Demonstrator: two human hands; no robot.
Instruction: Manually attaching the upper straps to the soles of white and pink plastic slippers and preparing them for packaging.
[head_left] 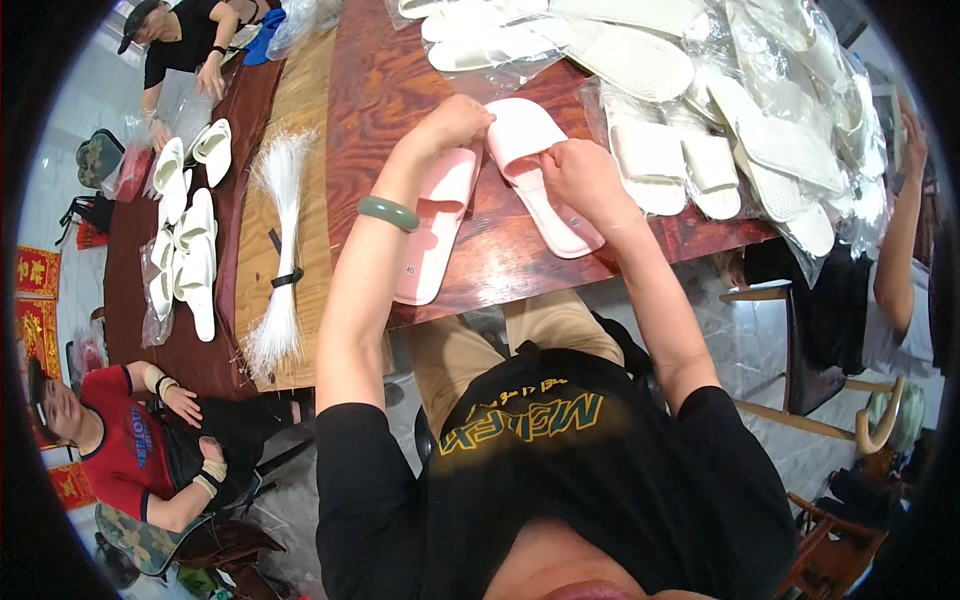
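Right of the white strand bundle, my right hand pinches a pink slipper by its strap; my left hand curls at the toe, pinching or not I cannot tell. Its long axis slants, toe pointing away and leftward.

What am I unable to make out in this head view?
- Left pink slipper's toe, head view: covered by the left hand.
- Right hand's fingertips, head view: hidden mostly by the hand itself.
- Topmost white slippers, head view: cut off by the upper edge.
- Far-right co-worker's face: beyond the fisheye rim.
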